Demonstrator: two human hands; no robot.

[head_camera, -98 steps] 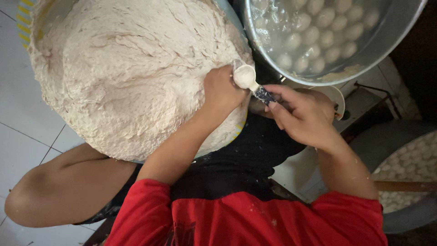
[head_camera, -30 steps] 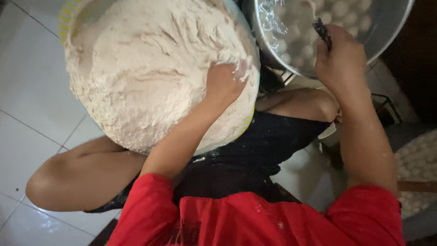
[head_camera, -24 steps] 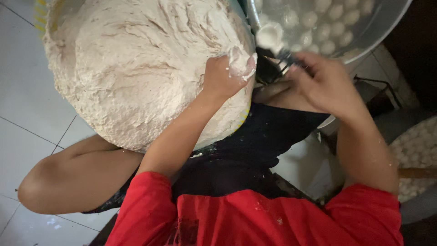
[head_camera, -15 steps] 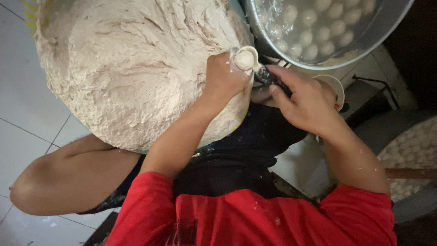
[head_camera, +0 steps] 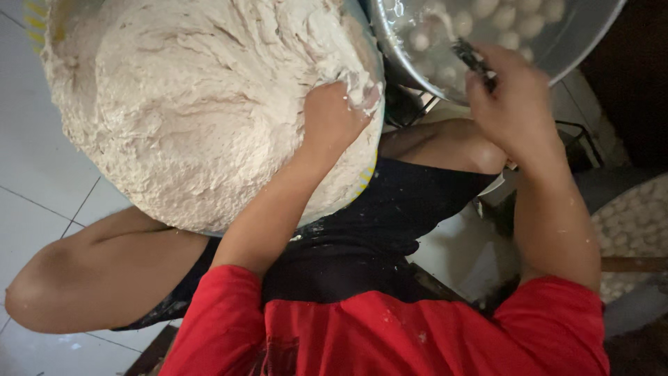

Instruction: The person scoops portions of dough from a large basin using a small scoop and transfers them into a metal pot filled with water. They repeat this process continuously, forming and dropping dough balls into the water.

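A large basin (head_camera: 369,170) heaped with pale, rough dough (head_camera: 202,111) fills the upper left. My left hand (head_camera: 334,118) digs into the dough at its right edge, fingers curled in the paste. My right hand (head_camera: 511,104) is over the metal pot (head_camera: 584,42) at the top right and grips the dark handle of a spoon (head_camera: 470,56), whose bowl dips into the liquid. Several white dough balls (head_camera: 504,17) float in the pot.
My bare knee (head_camera: 76,278) and black shorts (head_camera: 390,223) lie below the basin. White floor tiles (head_camera: 28,167) run along the left. A round tray of small pale balls (head_camera: 637,230) sits at the right edge, beside a dark metal stand (head_camera: 584,143).
My right hand has swung with the spoon from beside my left hand up over the pot. The left hand has gone back into the dough.
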